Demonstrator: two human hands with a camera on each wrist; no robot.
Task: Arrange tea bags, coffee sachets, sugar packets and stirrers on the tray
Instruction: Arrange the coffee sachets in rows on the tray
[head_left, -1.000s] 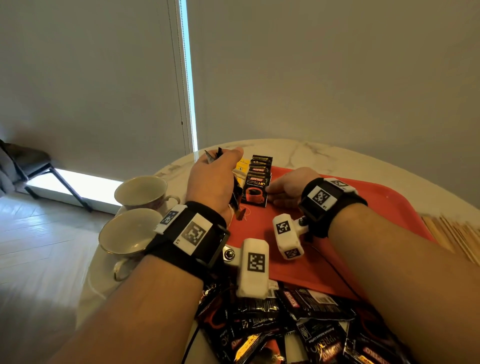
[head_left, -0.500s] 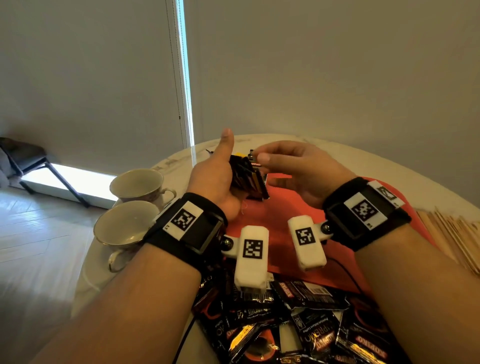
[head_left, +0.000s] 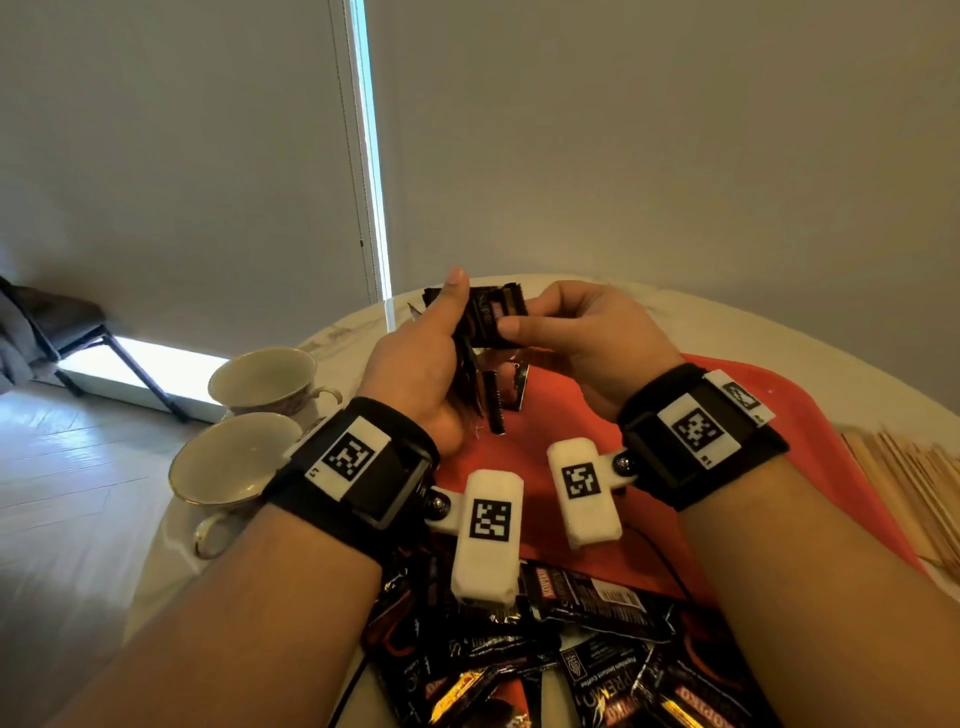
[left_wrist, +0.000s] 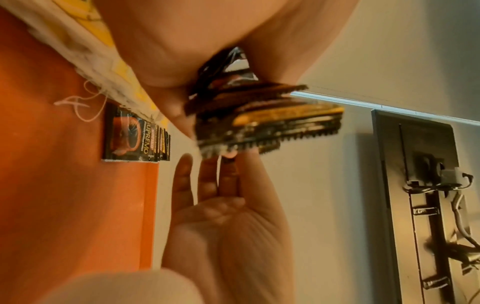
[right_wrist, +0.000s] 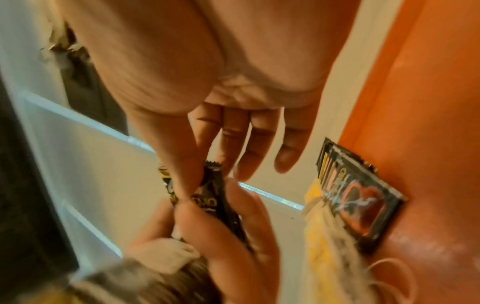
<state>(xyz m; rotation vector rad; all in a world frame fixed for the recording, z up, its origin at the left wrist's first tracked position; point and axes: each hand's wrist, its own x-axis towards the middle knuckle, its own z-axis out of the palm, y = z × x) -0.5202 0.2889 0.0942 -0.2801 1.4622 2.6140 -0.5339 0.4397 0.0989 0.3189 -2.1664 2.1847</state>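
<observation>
My left hand (head_left: 441, 353) grips a stack of black coffee sachets (head_left: 488, 317) above the far left of the red tray (head_left: 571, 431), thumb pointing up. My right hand (head_left: 524, 325) pinches the top sachet (right_wrist: 215, 195) of that stack between thumb and fingers. The stack's serrated edges (left_wrist: 259, 119) show in the left wrist view. A row of overlapping coffee sachets (right_wrist: 363, 201) lies on the tray's far left, mostly hidden behind my hands in the head view. Yellow tea bags (right_wrist: 324, 236) lie beside that row.
Two white teacups (head_left: 234, 462) stand on the marble table left of the tray. A loose pile of coffee sachets (head_left: 571, 649) lies at the near edge. Wooden stirrers (head_left: 909, 478) lie on the table to the tray's right.
My right hand left the row on the tray and rose to pinch the top sachet of the stack. My left hand lifted the stack higher and turned it upright.
</observation>
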